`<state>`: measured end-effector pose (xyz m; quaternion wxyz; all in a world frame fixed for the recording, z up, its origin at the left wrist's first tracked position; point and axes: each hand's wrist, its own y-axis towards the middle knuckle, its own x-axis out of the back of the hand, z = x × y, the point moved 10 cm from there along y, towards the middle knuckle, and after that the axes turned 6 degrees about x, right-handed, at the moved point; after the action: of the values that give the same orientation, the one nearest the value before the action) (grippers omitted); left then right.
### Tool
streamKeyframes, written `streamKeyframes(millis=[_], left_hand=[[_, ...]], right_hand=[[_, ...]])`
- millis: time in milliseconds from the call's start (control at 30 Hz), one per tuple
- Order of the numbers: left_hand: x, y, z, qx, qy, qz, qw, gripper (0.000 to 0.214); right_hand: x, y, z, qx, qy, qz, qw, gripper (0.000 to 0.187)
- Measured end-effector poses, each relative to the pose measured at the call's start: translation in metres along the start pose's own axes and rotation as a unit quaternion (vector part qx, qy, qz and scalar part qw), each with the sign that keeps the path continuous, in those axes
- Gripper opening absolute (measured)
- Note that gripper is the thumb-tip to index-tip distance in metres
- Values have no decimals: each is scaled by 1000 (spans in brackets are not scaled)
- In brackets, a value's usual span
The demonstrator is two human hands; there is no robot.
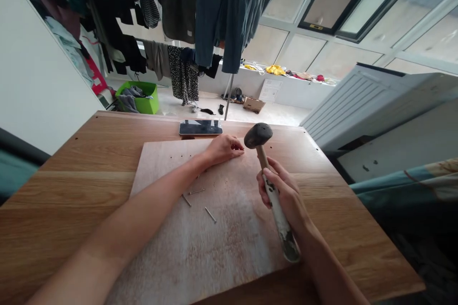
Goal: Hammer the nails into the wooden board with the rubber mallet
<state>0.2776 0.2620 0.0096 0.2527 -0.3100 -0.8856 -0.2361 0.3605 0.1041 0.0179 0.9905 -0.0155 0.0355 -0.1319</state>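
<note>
Right hand (282, 186) is clenching the wooden handle of a rubber mallet (258, 136), fingers wrapping the upper part below the head, thumb lying along the shaft. Dark head is pointing away from the person, handle butt is slanting back toward the lower right, its pale coating looking worn and patchy. Left hand (222, 149) is resting near the far edge of the plywood board (214, 257), thumb and forefinger coming together close to the mallet head but apart from it (can't tell if they're pinching anything, too small to see).

Three loose nails (211, 215) are lying on the board, nearer the person than the left hand: two are sitting close together, the third is lying a bit nearer and to the right. Small dark marks (182, 156) are dotting the board left of that hand. Board is lying flat on a wood-grain table (82, 200); a smartphone (200, 127) is lying just beyond its far edge. Past the table, a green bin (152, 100) is holding clothes, and trousers (211, 9) are hanging among other garments overhead.
</note>
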Motion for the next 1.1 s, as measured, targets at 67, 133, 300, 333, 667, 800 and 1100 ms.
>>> streamKeyframes(millis=[67,133,300,333,667,800,1100], left_hand=[[0,1,1,-1,-2,-3,1000,8],[-1,1,2,-2,-2,-4,1000,8],[-1,2,3,0,-4,-7,1000,7],[-1,2,3,1,-5,-7,1000,7],[-2,2,0,35,9,35,999,16],[17,-5,-2,80,8,98,992,36],[53,-77,-28,53,361,191,911,14]], right_hand=[[-1,1,2,5,-2,4,1000,55],[-1,2,1,4,-22,10,1000,51],[1,3,-1,15,-58,4,998,46],[1,3,-1,21,-61,2,998,46],[2,5,-7,4,-63,3,998,51],[7,6,-8,-10,-53,-22,998,53],[10,5,-11,-10,-54,-38,998,47]])
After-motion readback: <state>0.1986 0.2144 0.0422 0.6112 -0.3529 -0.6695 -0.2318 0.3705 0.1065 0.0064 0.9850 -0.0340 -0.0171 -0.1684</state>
